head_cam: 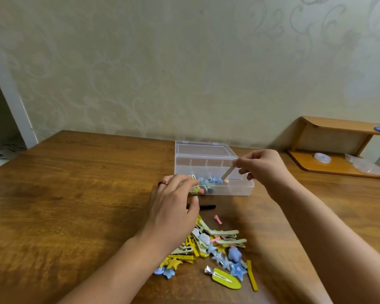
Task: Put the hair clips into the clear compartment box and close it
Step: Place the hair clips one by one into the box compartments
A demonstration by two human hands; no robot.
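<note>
The clear compartment box (239,189) stands open on the wooden table, its lid (203,149) tipped up behind it. Several blue and yellow clips (208,182) lie in its front part. My right hand (263,167) pinches a pale beige hair clip (228,172) and holds it slanting down into the box. At the box's front left corner my left hand (173,205) hovers with relaxed fingers, hiding that corner. A pile of yellow, green and blue hair clips (217,249) lies on the table in front of me.
A black clip (206,206) and a small pink clip (217,219) lie between the box and the pile. A wooden shelf (338,167) at the right holds a tape roll (322,157) and a plastic bag (364,164). The wall runs behind the table.
</note>
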